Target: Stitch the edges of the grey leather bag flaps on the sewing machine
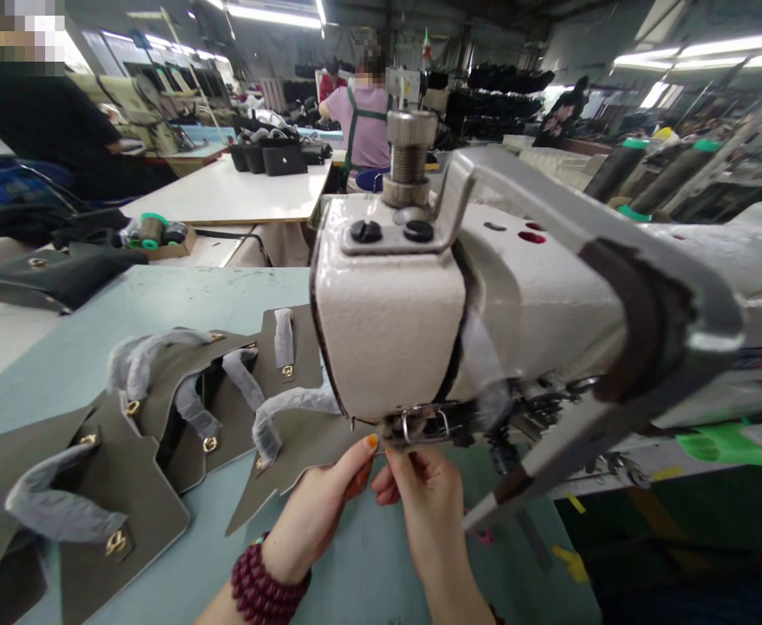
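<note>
Cream-painted metal makes up the sewing machine (387, 321) that fills the middle of the head view, with a knurled knob (411, 130) on top and a bent steel bracket (550, 195) reaching out to the right and down. Directly below its head, both hands are raised close together at the machine's lower edge. The left hand (332, 499) has its thumb up by the needle area and its fingers curled beneath; the right hand (425, 495) is bent inward, thumb forward and fingers folded. Both are nearly closed, but whether either has hold of something small, such as thread, cannot be told. A dark red beaded bracelet (269, 583) circles the left wrist.

Grey-brown panels (143, 486) lie overlapping on the pale blue-green counter (192, 291), left of the machine; the nearest lies behind the left hand, partly hidden by the machine. Their handles (68, 508) are wrapped in cloudy plastic and end in gold-coloured fittings (116, 543).

Further back, a dark bag (55, 273) sits at the left near a small box of thread spools (153, 231). Black bags (285, 159) stand on a white counter (244, 198), and beyond is a person in a lavender top (368, 121).
</note>
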`<action>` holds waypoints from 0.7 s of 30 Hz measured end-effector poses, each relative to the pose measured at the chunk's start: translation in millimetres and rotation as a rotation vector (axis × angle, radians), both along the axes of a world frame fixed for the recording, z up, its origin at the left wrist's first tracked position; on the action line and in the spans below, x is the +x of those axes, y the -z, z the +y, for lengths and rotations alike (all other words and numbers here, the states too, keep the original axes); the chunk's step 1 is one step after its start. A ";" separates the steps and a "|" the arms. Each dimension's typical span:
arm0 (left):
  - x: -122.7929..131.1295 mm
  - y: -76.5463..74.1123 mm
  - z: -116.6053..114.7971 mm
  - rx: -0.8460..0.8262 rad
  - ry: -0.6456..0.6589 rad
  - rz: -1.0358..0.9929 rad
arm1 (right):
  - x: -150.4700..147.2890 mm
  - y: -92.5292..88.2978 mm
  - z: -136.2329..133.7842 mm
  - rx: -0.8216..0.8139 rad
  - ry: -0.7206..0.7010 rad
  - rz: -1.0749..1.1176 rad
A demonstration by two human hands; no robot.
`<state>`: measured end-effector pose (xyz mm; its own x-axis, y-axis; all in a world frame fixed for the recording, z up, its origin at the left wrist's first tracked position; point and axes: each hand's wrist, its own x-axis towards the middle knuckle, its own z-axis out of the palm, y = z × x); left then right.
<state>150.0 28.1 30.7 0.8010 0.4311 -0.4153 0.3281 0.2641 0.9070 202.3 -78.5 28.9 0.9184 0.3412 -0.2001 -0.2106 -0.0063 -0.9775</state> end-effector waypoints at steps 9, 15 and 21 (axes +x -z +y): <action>9.4 -15.0 3.2 -0.001 -0.017 0.015 | -3.4 -3.8 2.4 -0.043 -0.011 -0.002; 10.3 -2.5 6.4 -0.071 -0.029 0.000 | -8.8 2.7 -1.2 0.011 -0.023 0.021; 11.6 -16.5 2.4 -0.038 -0.083 0.058 | -15.9 8.4 -6.8 0.017 -0.109 0.043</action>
<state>161.6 30.5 47.2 0.7378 0.4778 -0.4768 0.3551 0.3260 0.8761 186.5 -85.3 20.5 0.8664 0.4424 -0.2315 -0.2512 -0.0145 -0.9678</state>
